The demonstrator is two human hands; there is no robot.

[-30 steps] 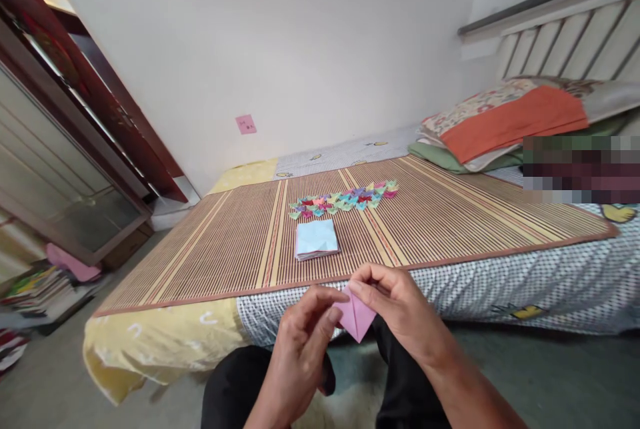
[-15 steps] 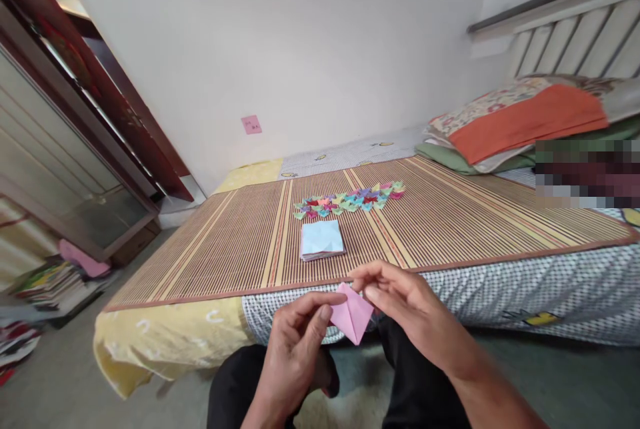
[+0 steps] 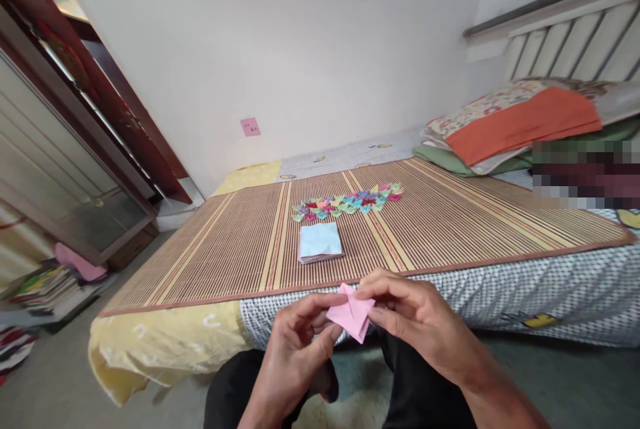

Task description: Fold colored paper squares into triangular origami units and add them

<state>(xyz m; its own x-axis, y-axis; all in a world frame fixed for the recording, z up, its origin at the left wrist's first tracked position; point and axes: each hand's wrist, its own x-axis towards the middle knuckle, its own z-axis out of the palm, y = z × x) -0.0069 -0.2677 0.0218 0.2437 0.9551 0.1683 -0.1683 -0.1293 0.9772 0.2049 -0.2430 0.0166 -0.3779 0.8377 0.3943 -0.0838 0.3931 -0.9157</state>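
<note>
A small pink folded paper (image 3: 350, 312) is held in front of the bed's near edge, between both hands. My left hand (image 3: 293, 355) pinches its left side with thumb and fingers. My right hand (image 3: 417, 319) pinches its right corner. On the striped bamboo mat (image 3: 450, 222) lies a stack of light blue paper squares (image 3: 320, 242), and behind it a row of several small folded paper pieces in many colours (image 3: 347, 201).
The bed carries a chequered sheet (image 3: 525, 289) and a yellow cover at the near left corner (image 3: 160, 345). Pillows with an orange cloth (image 3: 520, 122) lie at the right. A glass-fronted cabinet (image 3: 65, 149) and stacked books (image 3: 40, 285) stand on the left.
The pink paper has been turned and flattened between my fingers; my right hand has closed in on its right corner. The view shifted slightly.
</note>
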